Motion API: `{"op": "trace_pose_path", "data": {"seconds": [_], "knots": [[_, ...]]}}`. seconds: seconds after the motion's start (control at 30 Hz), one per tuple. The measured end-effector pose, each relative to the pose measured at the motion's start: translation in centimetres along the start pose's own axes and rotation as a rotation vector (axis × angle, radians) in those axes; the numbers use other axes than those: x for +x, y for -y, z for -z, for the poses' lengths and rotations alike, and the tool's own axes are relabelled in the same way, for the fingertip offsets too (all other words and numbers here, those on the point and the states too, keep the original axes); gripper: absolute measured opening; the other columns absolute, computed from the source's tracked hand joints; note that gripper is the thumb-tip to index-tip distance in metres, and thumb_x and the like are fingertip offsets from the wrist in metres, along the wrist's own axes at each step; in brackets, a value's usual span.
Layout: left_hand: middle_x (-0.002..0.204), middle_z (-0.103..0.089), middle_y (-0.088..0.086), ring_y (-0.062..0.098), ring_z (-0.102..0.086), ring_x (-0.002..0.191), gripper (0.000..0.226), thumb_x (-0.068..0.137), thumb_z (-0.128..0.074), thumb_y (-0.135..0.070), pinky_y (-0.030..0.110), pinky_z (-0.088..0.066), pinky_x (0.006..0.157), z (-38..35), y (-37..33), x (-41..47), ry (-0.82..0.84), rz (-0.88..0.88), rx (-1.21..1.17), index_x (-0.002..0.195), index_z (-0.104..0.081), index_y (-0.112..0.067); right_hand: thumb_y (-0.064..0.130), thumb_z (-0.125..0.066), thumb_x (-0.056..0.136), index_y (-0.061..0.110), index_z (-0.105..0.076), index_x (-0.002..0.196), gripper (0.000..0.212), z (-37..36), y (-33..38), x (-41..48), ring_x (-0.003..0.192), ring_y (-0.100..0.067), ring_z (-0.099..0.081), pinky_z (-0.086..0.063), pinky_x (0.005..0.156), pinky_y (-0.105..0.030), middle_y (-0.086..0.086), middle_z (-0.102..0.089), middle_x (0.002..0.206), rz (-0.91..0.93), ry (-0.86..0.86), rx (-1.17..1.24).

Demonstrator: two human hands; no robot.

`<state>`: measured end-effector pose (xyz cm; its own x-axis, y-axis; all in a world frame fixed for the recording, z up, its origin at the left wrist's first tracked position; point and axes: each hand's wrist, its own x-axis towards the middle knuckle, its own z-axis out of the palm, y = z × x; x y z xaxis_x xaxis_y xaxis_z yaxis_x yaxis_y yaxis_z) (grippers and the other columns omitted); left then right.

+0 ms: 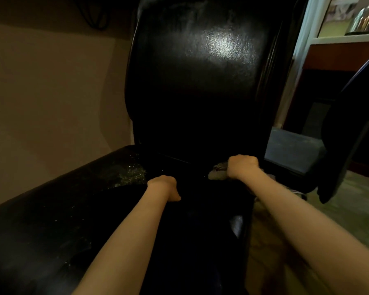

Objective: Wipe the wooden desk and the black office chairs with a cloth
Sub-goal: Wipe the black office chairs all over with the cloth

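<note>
A black leather office chair [196,81] fills the middle of the view, its glossy backrest upright and its dark seat below. My right hand [242,166] grips a grey cloth [217,171] against the seat near the base of the backrest, on the right side. My left hand [164,187] is down on the seat just left of centre; its fingers are bent downward and hidden from view. Both forearms reach in from the bottom edge.
A worn black padded armrest [62,199] runs along the left. A second black chair [354,128] stands at the right. Behind it are a reddish wooden desk [341,54] and a shelf with a metal kettle [362,18]. A beige wall is on the left.
</note>
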<state>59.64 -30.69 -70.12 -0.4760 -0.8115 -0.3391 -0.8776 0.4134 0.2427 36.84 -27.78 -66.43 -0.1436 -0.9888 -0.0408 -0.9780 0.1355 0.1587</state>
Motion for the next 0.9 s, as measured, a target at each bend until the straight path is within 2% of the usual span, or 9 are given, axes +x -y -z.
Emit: {"op": "trace_pose_path", "data": {"seconds": [0.07,0.17,0.23,0.33,0.53,0.6,0.7,0.8,0.9], "knots": [[0.130,-0.049,0.013,0.033,-0.050,0.117,0.047,0.094,-0.054,-0.028,0.042,-0.042,0.101,0.0,0.0,-0.1,-0.004,-0.006,-0.002,0.133,-0.044,-0.006,0.018,-0.044,0.097,0.004,-0.052,0.127,0.034,1.7,-1.7,-1.4,0.114,-0.037,-0.051,-0.044,0.088,-0.041,-0.016,-0.053,0.127,-0.055,0.077,-0.107],[0.130,-0.050,0.014,0.032,-0.050,0.117,0.047,0.093,-0.054,-0.030,0.042,-0.043,0.101,0.0,-0.1,-0.4,-0.017,0.016,0.026,0.133,-0.045,-0.004,0.018,-0.042,0.097,0.006,-0.056,0.121,0.030,3.9,-2.7,-3.0,0.102,-0.031,-0.056,-0.045,0.075,-0.037,-0.010,-0.058,0.112,-0.106,0.004,-0.220],[0.128,-0.051,0.015,0.032,-0.051,0.116,0.046,0.093,-0.054,-0.031,0.043,-0.043,0.100,-0.1,-0.3,-0.6,-0.041,0.017,0.032,0.129,-0.048,-0.003,0.020,-0.044,0.096,0.005,-0.058,0.115,0.028,4.9,-2.2,-3.5,0.094,-0.030,-0.056,-0.042,0.072,-0.036,-0.006,-0.057,0.099,-0.115,-0.058,-0.099],[0.125,-0.053,0.014,0.031,-0.052,0.112,0.043,0.094,-0.052,-0.033,0.041,-0.044,0.099,-0.4,-0.4,-1.0,-0.080,0.021,0.047,0.124,-0.051,-0.002,0.018,-0.047,0.096,0.001,-0.058,0.114,0.027,4.2,0.3,-3.2,0.104,-0.033,-0.055,-0.039,0.076,-0.034,-0.014,-0.058,0.111,-0.072,-0.131,0.159],[0.118,-0.054,0.007,0.027,-0.052,0.113,0.028,0.093,-0.051,-0.008,0.030,-0.042,0.094,0.9,1.3,-3.2,-0.047,-0.089,-0.152,0.120,-0.056,-0.007,0.019,-0.050,0.095,0.005,-0.057,0.118,0.028,-0.6,8.0,-0.3,0.109,-0.030,-0.053,-0.044,0.077,-0.031,-0.012,-0.057,0.117,-0.124,-0.177,0.162],[0.112,-0.053,0.003,0.024,-0.053,0.113,0.033,0.091,-0.053,-0.002,0.027,-0.042,0.094,1.3,2.9,-4.4,-0.012,-0.113,-0.299,0.122,-0.055,-0.010,0.021,-0.053,0.095,0.006,-0.060,0.108,0.021,0.0,9.5,1.6,0.091,-0.027,-0.055,-0.043,0.069,-0.030,-0.009,-0.058,0.096,-0.119,-0.166,0.361],[0.119,-0.056,0.010,0.023,-0.055,0.113,0.036,0.089,-0.053,0.004,0.026,-0.043,0.094,0.9,4.7,-6.1,-0.070,-0.119,-0.409,0.124,-0.054,-0.006,0.022,-0.052,0.096,0.012,-0.045,0.076,0.023,0.9,12.9,2.9,0.057,-0.015,-0.033,-0.025,0.045,-0.025,-0.003,-0.032,0.066,-0.132,-0.148,0.516],[0.128,-0.054,0.008,0.017,-0.053,0.111,0.035,0.090,-0.051,0.004,0.019,-0.043,0.090,0.8,6.9,-7.6,-0.169,-0.132,-0.400,0.122,-0.056,-0.011,0.017,-0.049,0.095,0.009,-0.040,0.078,0.021,2.2,17.3,3.6,0.054,-0.014,-0.027,-0.021,0.045,-0.025,-0.003,-0.029,0.065,-0.022,-0.102,0.654],[0.120,-0.056,0.005,0.010,-0.053,0.100,0.031,0.091,-0.050,0.003,0.019,-0.043,0.085,1.4,9.0,-9.0,-0.256,-0.093,-0.418,0.108,-0.059,-0.020,0.016,-0.049,0.095,0.009,-0.047,0.083,0.014,3.5,19.0,4.3,0.059,-0.015,-0.040,-0.031,0.054,-0.026,-0.004,-0.041,0.070,-0.006,-0.101,0.818]]}}
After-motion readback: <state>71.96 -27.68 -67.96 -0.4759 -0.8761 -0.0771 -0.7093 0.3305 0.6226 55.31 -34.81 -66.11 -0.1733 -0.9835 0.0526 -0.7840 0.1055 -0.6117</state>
